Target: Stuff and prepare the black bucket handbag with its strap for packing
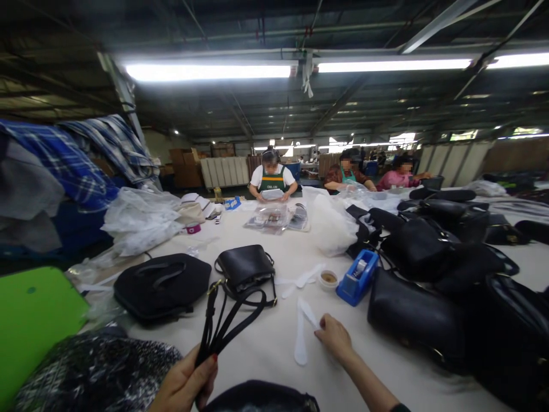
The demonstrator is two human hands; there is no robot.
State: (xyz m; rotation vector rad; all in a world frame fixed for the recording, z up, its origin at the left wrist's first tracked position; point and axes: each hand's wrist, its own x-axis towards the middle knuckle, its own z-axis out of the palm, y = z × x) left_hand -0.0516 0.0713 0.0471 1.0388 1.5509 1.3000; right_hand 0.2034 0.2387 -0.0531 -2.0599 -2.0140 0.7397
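Observation:
My left hand [189, 379] is closed round a folded black strap [225, 332] with a gold-coloured buckle, its loops standing up above my fingers. My right hand [334, 339] pinches the end of a thin white strip [309, 313] on the table. Another white strip [300, 340] lies beside it, flat and rounded at its near end. Below my hands, a black bag [261, 397] shows only in part at the bottom edge. A small black handbag [244, 266] with its own strap sits beyond my left hand.
A blue tape dispenser [358, 277] and a small round tub [328, 279] stand beyond my right hand. Black bags [412, 306] are heaped at the right. A flat black bag [163, 286] and a green board [38, 326] lie left. Co-workers [274, 178] sit across the table.

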